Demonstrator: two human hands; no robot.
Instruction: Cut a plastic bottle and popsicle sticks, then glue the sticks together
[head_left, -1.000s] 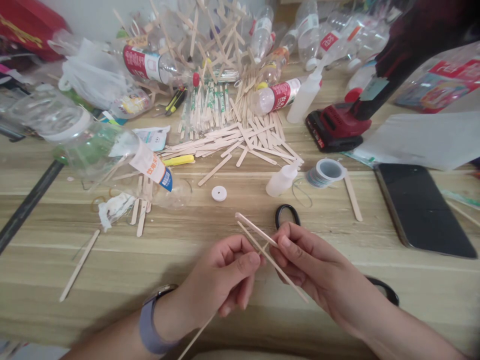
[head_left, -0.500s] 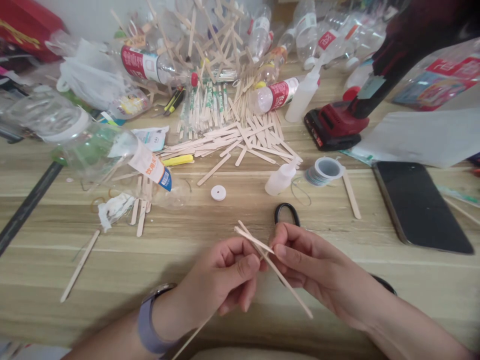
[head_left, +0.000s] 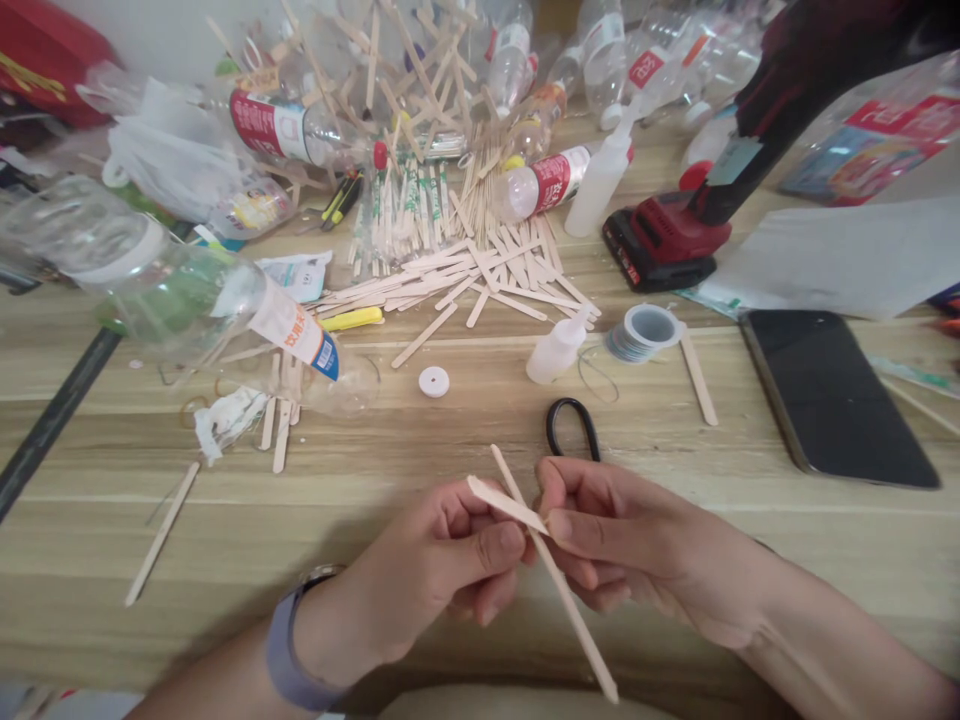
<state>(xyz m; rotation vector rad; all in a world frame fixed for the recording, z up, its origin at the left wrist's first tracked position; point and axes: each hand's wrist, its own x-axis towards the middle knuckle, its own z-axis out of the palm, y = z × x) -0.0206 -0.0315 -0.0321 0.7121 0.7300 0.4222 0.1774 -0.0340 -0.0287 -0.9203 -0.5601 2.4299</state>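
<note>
Two wooden craft sticks cross each other between my hands, above the near edge of the table. The longer craft stick slants down to the right; the shorter one lies across it with its broad face showing. My left hand is closed, thumb and fingers gripping the sticks near the crossing. With thumb and forefinger, my right hand pinches the right end of the shorter stick. Just behind my right hand is a black scissors handle; the rest of the scissors is hidden.
Beyond my hands stand a small glue bottle, a spool and a white disc. A phone lies right. Farther back are loose craft sticks, plastic bottles and a red-black power tool. A large clear bottle lies left.
The crossed sticks have turned, so the shorter one now shows its broad face and the longer one points more steeply toward me. Both hands keep their hold.
</note>
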